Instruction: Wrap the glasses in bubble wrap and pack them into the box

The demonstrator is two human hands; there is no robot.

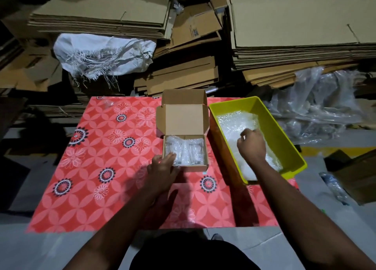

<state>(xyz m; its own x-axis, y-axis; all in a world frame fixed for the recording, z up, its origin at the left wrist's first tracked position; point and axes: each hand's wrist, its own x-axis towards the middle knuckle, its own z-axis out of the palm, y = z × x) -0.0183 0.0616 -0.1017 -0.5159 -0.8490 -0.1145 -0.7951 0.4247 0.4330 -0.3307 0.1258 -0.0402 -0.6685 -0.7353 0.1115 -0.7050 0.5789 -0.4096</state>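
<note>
Head view: my left hand (162, 167) rests with relaxed fingers on the near-left corner of the open cardboard box (185, 153) — wrapped glasses (184, 150) lie inside it. My right hand (251, 145) pinches bubble wrap (234, 125) in the yellow bin (284, 139) — just right of the box.

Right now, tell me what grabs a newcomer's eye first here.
The red floral tablecloth fills the middle. On it sits an open cardboard box holding glasses in bubble wrap, the left hand at its near-left corner. Right of it, the right hand reaches into a yellow-green bin of bubble wrap.
</note>
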